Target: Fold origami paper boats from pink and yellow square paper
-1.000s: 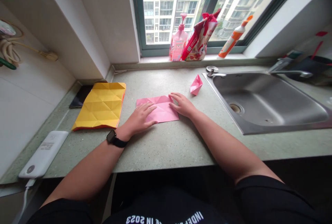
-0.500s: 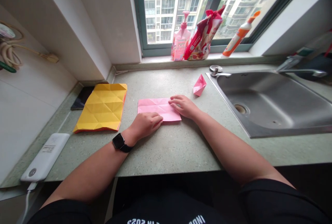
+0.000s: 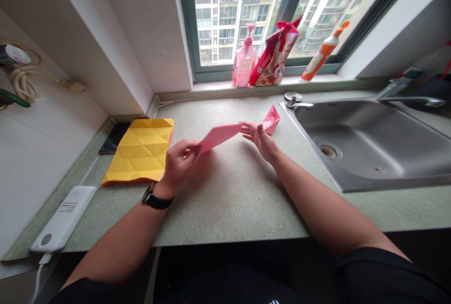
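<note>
A folded pink sheet of paper [image 3: 221, 136] is held up off the counter, tilted, its left end pinched by my left hand [image 3: 181, 160]. At the sheet's right end is my right hand [image 3: 259, 140], palm turned inward and fingers stretched apart; whether a fingertip touches the paper I cannot tell. Just behind my right hand stands a small pink folded paper piece [image 3: 272, 118], partly hidden by the thumb. To the left lies a stack of creased yellow paper [image 3: 141, 149], with orange edges showing below the top sheet.
A steel sink [image 3: 380, 144] with a tap is on the right. On the sill stand a pink pump bottle [image 3: 244, 64], a red bag [image 3: 276, 55] and an orange-white bottle [image 3: 322, 57]. A white power bank [image 3: 65, 219] with a cable lies at the left edge.
The pink sheet has been lifted from the counter and tilted by my left hand. My right hand has left the sheet's surface, turned its palm inward and spread its fingers.
</note>
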Demonstrator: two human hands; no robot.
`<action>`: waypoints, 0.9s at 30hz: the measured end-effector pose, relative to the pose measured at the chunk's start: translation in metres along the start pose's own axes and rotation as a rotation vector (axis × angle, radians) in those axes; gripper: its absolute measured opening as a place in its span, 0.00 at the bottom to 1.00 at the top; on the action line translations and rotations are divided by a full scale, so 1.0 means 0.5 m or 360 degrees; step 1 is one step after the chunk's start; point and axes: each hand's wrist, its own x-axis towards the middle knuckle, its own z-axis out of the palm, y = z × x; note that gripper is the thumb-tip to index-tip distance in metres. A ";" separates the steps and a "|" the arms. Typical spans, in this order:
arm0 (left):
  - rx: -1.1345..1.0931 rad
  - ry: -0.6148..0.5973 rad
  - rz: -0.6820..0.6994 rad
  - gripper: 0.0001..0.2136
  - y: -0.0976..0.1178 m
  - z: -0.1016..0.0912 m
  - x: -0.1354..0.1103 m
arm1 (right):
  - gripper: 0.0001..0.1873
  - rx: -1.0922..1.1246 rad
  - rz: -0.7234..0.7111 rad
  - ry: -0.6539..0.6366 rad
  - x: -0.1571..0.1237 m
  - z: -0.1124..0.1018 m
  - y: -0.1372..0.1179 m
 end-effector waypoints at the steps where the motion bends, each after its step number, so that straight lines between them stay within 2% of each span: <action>1: -0.0193 0.0095 -0.0166 0.10 0.002 0.000 0.002 | 0.53 0.0138 0.0020 -0.0064 -0.003 0.007 -0.009; 4: -0.0722 0.0261 -0.0601 0.20 0.001 0.011 0.005 | 0.49 0.0364 0.0088 -0.0259 -0.016 0.040 -0.034; 8: -0.1014 0.0294 -0.0881 0.25 -0.007 0.029 0.005 | 0.31 0.0378 0.0265 -0.0264 -0.032 0.084 -0.052; 11: -0.0976 0.0224 -0.0988 0.24 -0.010 0.032 0.002 | 0.26 0.0368 0.0360 -0.0176 -0.035 0.093 -0.054; 18: -0.0863 0.0085 -0.1149 0.25 -0.011 0.029 0.000 | 0.23 0.0355 0.0483 0.0068 -0.029 0.077 -0.044; 22: -0.0895 0.0039 -0.1213 0.25 -0.010 0.028 0.002 | 0.21 0.0413 0.0616 0.0074 -0.030 0.073 -0.046; 27: -0.0976 0.0009 -0.1287 0.24 -0.021 0.023 0.004 | 0.20 0.0511 0.0792 -0.0066 -0.033 0.065 -0.050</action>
